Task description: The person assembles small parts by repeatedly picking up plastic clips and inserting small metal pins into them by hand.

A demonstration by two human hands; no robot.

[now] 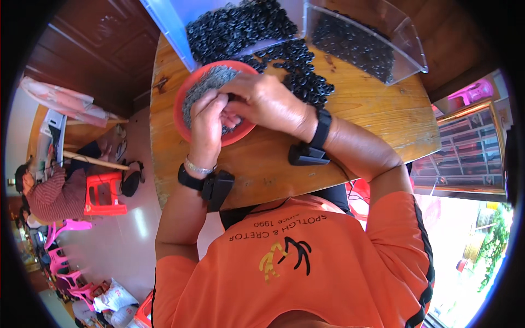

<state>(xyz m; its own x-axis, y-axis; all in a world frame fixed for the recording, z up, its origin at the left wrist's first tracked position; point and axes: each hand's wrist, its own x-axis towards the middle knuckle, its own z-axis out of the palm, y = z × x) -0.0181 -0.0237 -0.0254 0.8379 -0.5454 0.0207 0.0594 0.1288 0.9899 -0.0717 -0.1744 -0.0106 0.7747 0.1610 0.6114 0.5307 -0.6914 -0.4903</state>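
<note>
Both my hands are closed and meet over a round red bowl filled with small grey metal-looking pieces. My left hand has its fingers bent and pressed together above the bowl's near part. From the right, my right hand reaches in, its fingertips curled against the left ones. Something small and dark shows between the fingers, too covered to name. Loose black ring-like pieces are spread on the wooden table just beyond my right hand.
A bluish see-through bin holds a heap of black pieces at the table's far side. Right of it, a clear bin holds more. On the floor at left stands a red stool, near a person in a striped top.
</note>
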